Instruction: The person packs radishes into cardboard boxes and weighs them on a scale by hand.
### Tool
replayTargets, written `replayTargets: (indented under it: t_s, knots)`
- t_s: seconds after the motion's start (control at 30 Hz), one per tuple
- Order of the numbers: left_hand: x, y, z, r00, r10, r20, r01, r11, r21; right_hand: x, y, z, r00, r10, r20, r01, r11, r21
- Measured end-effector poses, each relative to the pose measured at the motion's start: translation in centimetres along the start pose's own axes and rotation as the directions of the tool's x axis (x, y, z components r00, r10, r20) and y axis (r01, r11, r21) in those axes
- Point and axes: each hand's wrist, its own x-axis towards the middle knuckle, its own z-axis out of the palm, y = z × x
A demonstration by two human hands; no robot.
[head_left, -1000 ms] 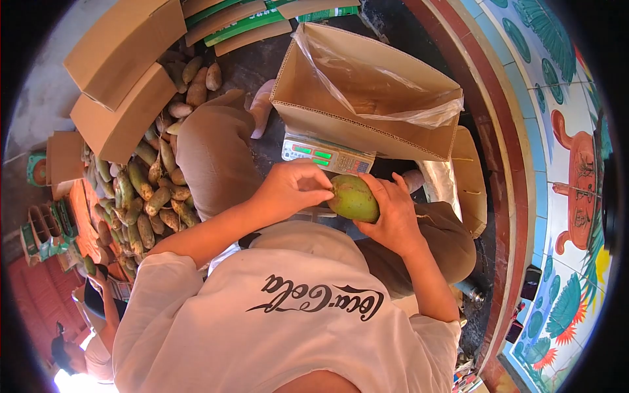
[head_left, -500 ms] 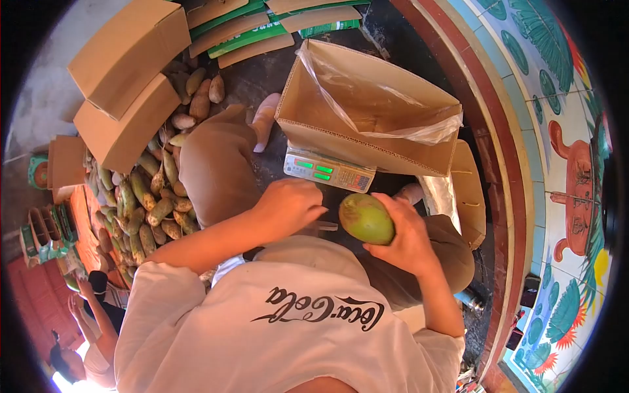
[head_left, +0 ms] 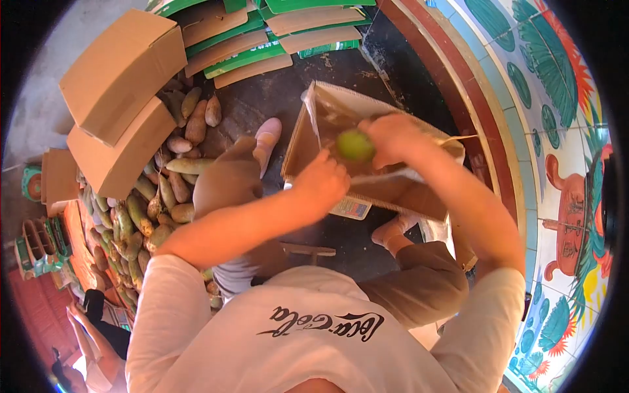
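Note:
My right hand (head_left: 392, 141) holds a round green fruit (head_left: 354, 145) over the opening of a cardboard box (head_left: 406, 196) with a clear plastic liner. The fruit is blurred by motion. My left hand (head_left: 322, 185) is closed at the box's near left edge, close to the fruit; whether it grips the liner or the rim is too small to tell. Partly hidden under the box's near side is a digital scale (head_left: 352, 207).
Long brownish-green roots or fruits (head_left: 134, 216) are heaped at the left, beside stacked cardboard boxes (head_left: 121, 72). Green and brown cartons (head_left: 246, 56) lie at the top. A person (head_left: 98, 347) is at the lower left. A painted tile wall (head_left: 557, 196) stands right.
My right hand has carried the green fruit up and forward over the box. My left hand has moved forward to the box's edge. The view has shifted, and the box appears lower.

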Motion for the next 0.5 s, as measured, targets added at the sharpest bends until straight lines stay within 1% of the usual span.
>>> replayTargets:
  t_s: [0.07, 0.1, 0.13, 0.2, 0.23, 0.3, 0.37, 0.4, 0.47, 0.5]
  knots:
    - [-0.1, 0.4, 0.3, 1.0, -0.007, 0.02, 0.009, 0.994, -0.111, 6.0, -0.5, 3.8, 0.993, -0.023, 0.117, 0.016, 0.998, 0.056]
    - [-0.2, 0.7, 0.5, 0.999, -0.013, 0.035, 0.018, 0.985, -0.17, 8.3, -0.8, 5.1, 0.992, -0.033, 0.124, 0.016, 0.991, 0.135]
    - [-0.3, 0.9, 0.5, 0.999, -0.004, 0.05, 0.012, 0.985, -0.174, 10.2, -1.4, 6.3, 0.99, -0.048, 0.134, 0.018, 0.976, 0.215]
    - [-0.4, 1.3, 0.0, 0.996, 0.008, 0.086, 0.008, 0.983, -0.181, 13.4, -2.4, 7.9, 0.972, -0.017, 0.233, -0.045, 0.965, 0.257]
    - [-0.5, 1.6, 0.1, 0.992, 0.014, 0.122, 0.014, 0.976, -0.219, 14.9, -2.9, 9.0, 0.96, -0.004, 0.279, -0.077, 0.958, 0.277]
    - [-0.2, 2.0, 0.4, 0.982, 0.024, 0.186, 0.033, 0.955, -0.295, 17.5, -3.0, 12.6, 0.996, -0.026, 0.085, 0.005, 0.969, 0.245]
    - [0.3, 1.0, -0.2, 0.989, -0.008, 0.145, 0.051, 0.954, -0.294, 21.8, -2.1, 19.8, 0.994, 0.001, -0.11, 0.014, 0.991, 0.134]
    - [0.5, 0.7, -0.5, 0.992, -0.031, 0.124, 0.067, 0.954, -0.294, 24.8, -1.2, 25.0, 0.976, 0.031, -0.215, -0.023, 0.999, 0.041]
    - [0.7, 0.8, -0.6, 0.99, -0.038, 0.134, 0.081, 0.941, -0.328, 23.3, -1.9, 22.0, 0.991, 0.05, -0.127, -0.039, 0.996, 0.083]
    - [0.8, 0.7, -0.7, 0.989, -0.051, 0.136, 0.095, 0.937, -0.337, 23.0, -2.0, 21.6, 0.99, 0.059, -0.128, -0.05, 0.996, 0.077]
